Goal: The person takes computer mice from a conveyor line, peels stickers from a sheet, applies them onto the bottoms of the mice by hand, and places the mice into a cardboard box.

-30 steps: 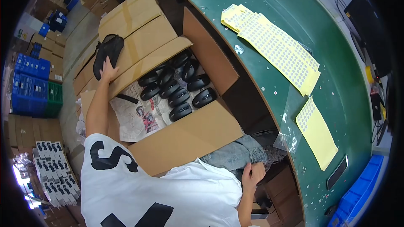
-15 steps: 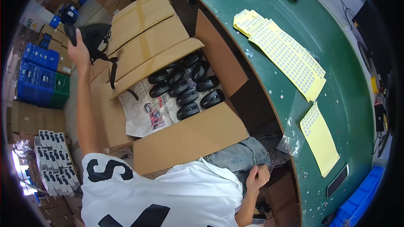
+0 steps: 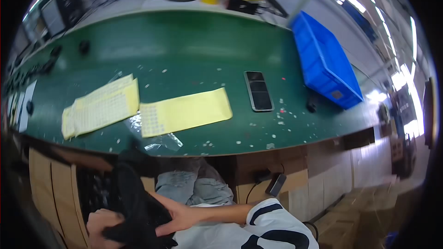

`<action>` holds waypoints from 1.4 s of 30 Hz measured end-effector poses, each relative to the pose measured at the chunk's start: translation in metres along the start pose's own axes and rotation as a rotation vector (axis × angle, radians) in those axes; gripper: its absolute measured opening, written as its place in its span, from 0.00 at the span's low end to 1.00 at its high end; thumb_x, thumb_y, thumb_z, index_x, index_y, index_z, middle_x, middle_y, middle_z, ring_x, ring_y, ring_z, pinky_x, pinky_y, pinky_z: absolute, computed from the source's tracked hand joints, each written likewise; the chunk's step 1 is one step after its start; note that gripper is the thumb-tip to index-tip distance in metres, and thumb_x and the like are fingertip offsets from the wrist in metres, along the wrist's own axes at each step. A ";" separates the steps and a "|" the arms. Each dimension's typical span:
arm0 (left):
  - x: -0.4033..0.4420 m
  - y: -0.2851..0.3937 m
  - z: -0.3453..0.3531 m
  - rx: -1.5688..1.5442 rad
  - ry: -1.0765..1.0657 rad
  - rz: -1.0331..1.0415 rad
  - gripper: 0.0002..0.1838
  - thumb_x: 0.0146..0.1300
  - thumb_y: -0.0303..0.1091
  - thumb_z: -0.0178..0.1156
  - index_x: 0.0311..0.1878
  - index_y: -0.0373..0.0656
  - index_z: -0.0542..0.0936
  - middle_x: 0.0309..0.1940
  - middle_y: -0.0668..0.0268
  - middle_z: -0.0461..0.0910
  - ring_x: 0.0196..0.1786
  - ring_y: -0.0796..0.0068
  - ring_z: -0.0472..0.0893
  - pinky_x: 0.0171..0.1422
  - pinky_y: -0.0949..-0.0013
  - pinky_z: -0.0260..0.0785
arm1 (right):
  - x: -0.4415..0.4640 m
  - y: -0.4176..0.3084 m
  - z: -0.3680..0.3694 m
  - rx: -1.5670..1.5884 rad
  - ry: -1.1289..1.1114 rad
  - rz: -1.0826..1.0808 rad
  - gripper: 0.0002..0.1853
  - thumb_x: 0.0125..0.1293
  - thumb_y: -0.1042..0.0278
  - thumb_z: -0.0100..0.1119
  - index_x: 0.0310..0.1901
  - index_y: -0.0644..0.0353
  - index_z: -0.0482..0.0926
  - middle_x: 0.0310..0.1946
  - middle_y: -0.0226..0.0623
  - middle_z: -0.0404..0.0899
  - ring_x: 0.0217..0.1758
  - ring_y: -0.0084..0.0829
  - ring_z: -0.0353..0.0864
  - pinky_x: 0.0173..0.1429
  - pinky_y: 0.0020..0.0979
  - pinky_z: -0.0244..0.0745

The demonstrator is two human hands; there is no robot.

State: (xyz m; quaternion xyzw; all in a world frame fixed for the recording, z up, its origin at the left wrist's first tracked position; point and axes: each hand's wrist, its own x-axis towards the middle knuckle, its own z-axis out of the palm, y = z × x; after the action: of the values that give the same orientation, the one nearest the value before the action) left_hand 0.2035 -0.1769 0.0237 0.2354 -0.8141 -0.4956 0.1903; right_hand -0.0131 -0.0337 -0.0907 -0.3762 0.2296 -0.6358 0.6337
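Note:
A black fabric item with straps [image 3: 131,203], bag-like in shape, is held up in front of my lap, blurred by motion. My left hand [image 3: 102,228] is closed on its lower left side, with fingers partly covered by the dark cloth. From the other side, my right hand [image 3: 177,216] grips it, thumb lying along the near face. Behind it, an open cardboard box [image 3: 48,184] shows dark, blurred things inside. The black item hides part of that box.
Yellow sticker sheets [image 3: 184,111] lie on the green bench [image 3: 194,41], beside a phone [image 3: 259,91]. A blue crate [image 3: 323,60] stands at the bench's right end. Black devices with a cable [image 3: 276,184] rest on cardboard below the bench edge.
My view has swung right to face the bench. The black item has come from far left to my lap. My right hand, earlier closed by my leg, now grips it too.

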 end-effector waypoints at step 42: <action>0.086 -0.072 0.151 0.036 -0.278 0.287 0.11 0.60 0.23 0.69 0.46 0.42 0.87 0.41 0.65 0.83 0.42 0.66 0.81 0.47 0.68 0.74 | -0.140 -0.219 -0.183 -1.092 1.515 -0.645 0.09 0.78 0.70 0.56 0.52 0.61 0.83 0.36 0.32 0.82 0.33 0.21 0.77 0.39 0.21 0.73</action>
State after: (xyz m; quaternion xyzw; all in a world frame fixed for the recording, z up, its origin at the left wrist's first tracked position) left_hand 0.0650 -0.1462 -0.1000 0.0496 -0.8666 -0.4763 0.1405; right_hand -0.3048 0.0891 -0.0604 -0.1551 0.7230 -0.6573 -0.1451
